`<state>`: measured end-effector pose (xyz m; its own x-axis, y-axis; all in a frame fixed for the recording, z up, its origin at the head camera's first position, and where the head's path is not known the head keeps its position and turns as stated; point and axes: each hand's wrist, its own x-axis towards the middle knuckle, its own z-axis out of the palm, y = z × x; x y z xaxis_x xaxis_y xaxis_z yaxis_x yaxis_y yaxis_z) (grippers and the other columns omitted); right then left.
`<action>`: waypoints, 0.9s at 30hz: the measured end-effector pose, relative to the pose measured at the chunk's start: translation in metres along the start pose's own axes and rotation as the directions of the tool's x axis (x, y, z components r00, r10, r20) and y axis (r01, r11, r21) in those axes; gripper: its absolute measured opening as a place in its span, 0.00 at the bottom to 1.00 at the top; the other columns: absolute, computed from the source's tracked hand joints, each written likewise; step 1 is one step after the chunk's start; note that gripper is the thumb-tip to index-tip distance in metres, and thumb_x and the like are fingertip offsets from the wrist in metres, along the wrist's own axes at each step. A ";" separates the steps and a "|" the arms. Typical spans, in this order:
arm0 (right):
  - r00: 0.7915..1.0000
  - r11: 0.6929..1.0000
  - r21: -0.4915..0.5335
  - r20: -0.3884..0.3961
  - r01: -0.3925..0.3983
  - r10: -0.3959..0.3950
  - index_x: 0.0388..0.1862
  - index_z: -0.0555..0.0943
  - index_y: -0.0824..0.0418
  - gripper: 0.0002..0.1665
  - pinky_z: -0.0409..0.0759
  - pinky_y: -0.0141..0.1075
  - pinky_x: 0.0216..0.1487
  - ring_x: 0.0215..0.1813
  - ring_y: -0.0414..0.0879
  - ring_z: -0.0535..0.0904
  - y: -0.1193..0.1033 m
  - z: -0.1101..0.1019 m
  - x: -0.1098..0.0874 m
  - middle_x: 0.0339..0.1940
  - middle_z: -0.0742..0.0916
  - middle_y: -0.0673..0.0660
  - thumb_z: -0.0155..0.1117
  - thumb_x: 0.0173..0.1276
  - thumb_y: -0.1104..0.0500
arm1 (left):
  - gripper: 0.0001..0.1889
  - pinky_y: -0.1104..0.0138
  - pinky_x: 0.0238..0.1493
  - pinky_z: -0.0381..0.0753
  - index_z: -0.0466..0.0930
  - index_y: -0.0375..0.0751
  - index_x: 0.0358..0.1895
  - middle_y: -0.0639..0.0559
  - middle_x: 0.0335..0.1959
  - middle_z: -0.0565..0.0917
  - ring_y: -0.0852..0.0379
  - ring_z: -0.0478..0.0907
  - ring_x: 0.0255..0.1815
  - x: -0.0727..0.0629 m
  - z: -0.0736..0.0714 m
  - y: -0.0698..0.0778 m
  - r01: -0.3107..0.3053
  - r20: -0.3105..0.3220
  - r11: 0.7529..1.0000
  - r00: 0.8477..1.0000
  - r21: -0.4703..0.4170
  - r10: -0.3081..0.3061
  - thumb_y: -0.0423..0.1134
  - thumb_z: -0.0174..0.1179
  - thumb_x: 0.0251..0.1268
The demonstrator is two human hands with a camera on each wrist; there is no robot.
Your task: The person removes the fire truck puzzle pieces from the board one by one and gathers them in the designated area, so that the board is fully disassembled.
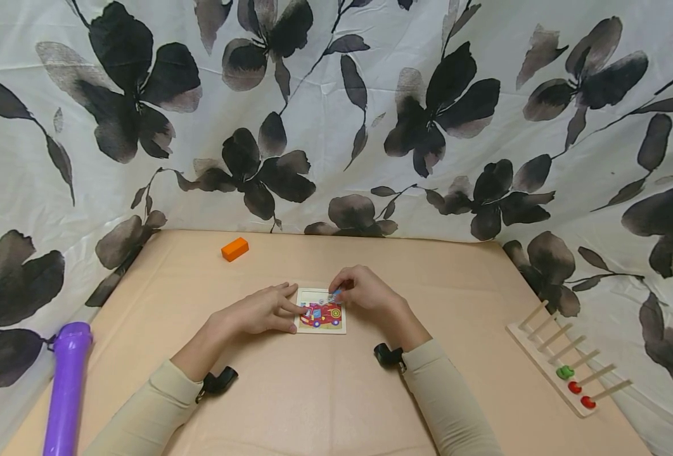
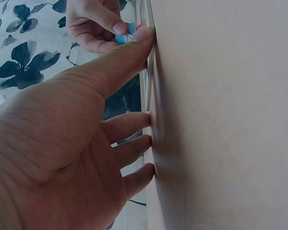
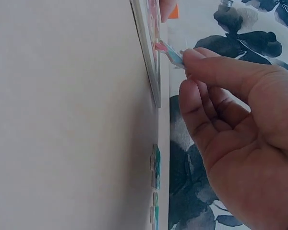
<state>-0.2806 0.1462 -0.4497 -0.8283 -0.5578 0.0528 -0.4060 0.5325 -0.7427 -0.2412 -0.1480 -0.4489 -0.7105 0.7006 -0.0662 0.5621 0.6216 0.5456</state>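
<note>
A small framed jigsaw puzzle (image 1: 314,295) with a red vehicle in its picture lies flat in the middle of the table. My left hand (image 1: 263,310) rests along its left side, thumb over the picture edge. In the left wrist view the other fingertips (image 2: 143,142) touch the tabletop, spread and nearly straight. My right hand (image 1: 366,292) pinches a small blue and pink puzzle piece (image 3: 173,55) between thumb and fingers at the puzzle's upper right corner. That piece is tilted, its pink end close over the frame. More puzzle pieces (image 3: 155,167) lie on the table below the right hand.
An orange block (image 1: 235,249) lies toward the far edge. On the right, a wooden peg rack (image 1: 533,342) holds green and red pieces on its pegs. A purple tube (image 1: 68,386) is at the left edge. Floral cloth (image 1: 336,145) hangs behind the table.
</note>
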 end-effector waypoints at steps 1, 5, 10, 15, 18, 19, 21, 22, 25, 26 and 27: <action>1.000 1.000 0.009 0.002 0.000 0.000 0.43 0.90 0.60 0.09 0.80 0.34 0.42 0.40 0.47 0.79 0.000 0.000 0.000 0.39 0.88 0.52 0.71 0.67 0.69 | 0.27 0.38 0.81 0.51 0.83 0.54 0.67 0.33 0.82 0.59 0.31 0.49 0.85 0.000 0.000 0.000 0.000 0.000 1.000 1.000 0.000 0.000 0.52 0.72 0.65; 1.000 1.000 0.028 0.006 -0.002 0.002 0.43 0.91 0.61 0.09 0.79 0.33 0.41 0.39 0.46 0.79 0.002 -0.002 0.000 0.39 0.90 0.53 0.71 0.67 0.70 | 0.27 0.38 0.81 0.52 0.83 0.54 0.66 0.33 0.82 0.59 0.31 0.49 0.85 0.000 0.000 0.000 0.001 0.000 1.000 1.000 -0.001 -0.001 0.52 0.72 0.65; 1.000 0.999 0.040 0.001 -0.001 0.001 0.42 0.91 0.61 0.10 0.80 0.34 0.43 0.40 0.47 0.80 0.002 -0.003 0.000 0.38 0.91 0.53 0.70 0.67 0.71 | 0.27 0.37 0.81 0.51 0.83 0.54 0.66 0.33 0.82 0.60 0.31 0.49 0.85 0.000 0.000 -0.001 0.008 0.001 1.000 1.000 0.000 -0.008 0.53 0.72 0.65; 1.000 0.999 0.046 -0.016 0.004 -0.003 0.42 0.91 0.62 0.09 0.80 0.34 0.43 0.40 0.47 0.81 0.001 -0.007 -0.002 0.38 0.90 0.53 0.70 0.67 0.71 | 0.27 0.37 0.81 0.51 0.83 0.54 0.67 0.33 0.82 0.59 0.31 0.49 0.85 0.000 0.000 0.000 0.011 0.004 1.000 1.000 0.004 -0.011 0.53 0.72 0.65; 0.999 0.998 0.058 -0.037 0.007 -0.005 0.42 0.91 0.62 0.09 0.79 0.32 0.40 0.40 0.48 0.82 0.000 -0.013 -0.004 0.39 0.91 0.54 0.70 0.67 0.71 | 0.27 0.37 0.81 0.51 0.83 0.54 0.67 0.33 0.82 0.59 0.31 0.48 0.85 0.000 0.000 0.000 0.012 0.006 1.000 1.000 0.002 -0.012 0.52 0.72 0.65; 0.999 0.998 0.059 -0.046 0.008 -0.005 0.41 0.92 0.62 0.08 0.79 0.32 0.39 0.40 0.48 0.82 0.000 -0.015 -0.005 0.40 0.91 0.54 0.71 0.67 0.71 | 0.27 0.37 0.81 0.50 0.83 0.54 0.67 0.33 0.82 0.59 0.31 0.48 0.85 0.000 -0.001 0.000 0.014 0.007 1.000 1.000 0.001 -0.014 0.52 0.73 0.64; 0.998 0.998 0.067 -0.064 0.011 -0.007 0.41 0.92 0.60 0.08 0.79 0.31 0.38 0.40 0.48 0.83 0.000 -0.020 -0.007 0.41 0.92 0.54 0.71 0.67 0.70 | 0.27 0.36 0.81 0.50 0.83 0.54 0.67 0.33 0.82 0.59 0.30 0.48 0.85 -0.001 -0.001 0.000 0.011 0.006 1.000 1.000 0.001 -0.011 0.52 0.73 0.64; 0.997 0.997 0.070 -0.072 0.010 -0.005 0.40 0.92 0.60 0.08 0.80 0.31 0.38 0.40 0.47 0.83 -0.001 -0.022 -0.008 0.41 0.92 0.54 0.71 0.67 0.70 | 0.27 0.36 0.81 0.50 0.83 0.54 0.67 0.33 0.82 0.59 0.30 0.48 0.85 -0.001 -0.001 0.000 0.012 0.006 1.000 1.000 0.002 -0.012 0.52 0.73 0.64; 0.996 0.997 0.075 -0.086 0.011 -0.005 0.41 0.92 0.59 0.07 0.82 0.31 0.39 0.39 0.45 0.85 -0.001 -0.030 -0.012 0.41 0.93 0.55 0.72 0.68 0.68 | 0.27 0.37 0.81 0.50 0.83 0.54 0.67 0.34 0.82 0.59 0.31 0.48 0.85 -0.001 0.000 -0.001 0.012 0.005 1.000 1.000 0.004 -0.012 0.52 0.72 0.64; 0.996 0.997 0.080 -0.090 0.012 -0.004 0.41 0.92 0.59 0.07 0.82 0.32 0.40 0.39 0.45 0.85 -0.002 -0.033 -0.014 0.41 0.93 0.56 0.72 0.68 0.68 | 0.27 0.37 0.81 0.50 0.83 0.54 0.67 0.34 0.82 0.59 0.31 0.48 0.85 -0.001 0.000 -0.001 0.010 0.004 1.000 1.000 0.006 -0.010 0.53 0.72 0.64; 0.995 0.997 0.081 -0.095 0.011 -0.004 0.41 0.92 0.59 0.07 0.83 0.32 0.40 0.39 0.45 0.85 -0.002 -0.036 -0.016 0.41 0.93 0.56 0.72 0.68 0.67 | 0.28 0.38 0.82 0.50 0.82 0.54 0.67 0.34 0.82 0.59 0.32 0.48 0.85 -0.001 0.000 -0.001 0.012 0.005 1.000 1.000 0.005 -0.012 0.53 0.72 0.64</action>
<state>-0.2809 0.1768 -0.4253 -0.8597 -0.4968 0.1188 -0.3830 0.4730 -0.7935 -0.2414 -0.1493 -0.4494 -0.7152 0.6947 -0.0770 0.5553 0.6317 0.5410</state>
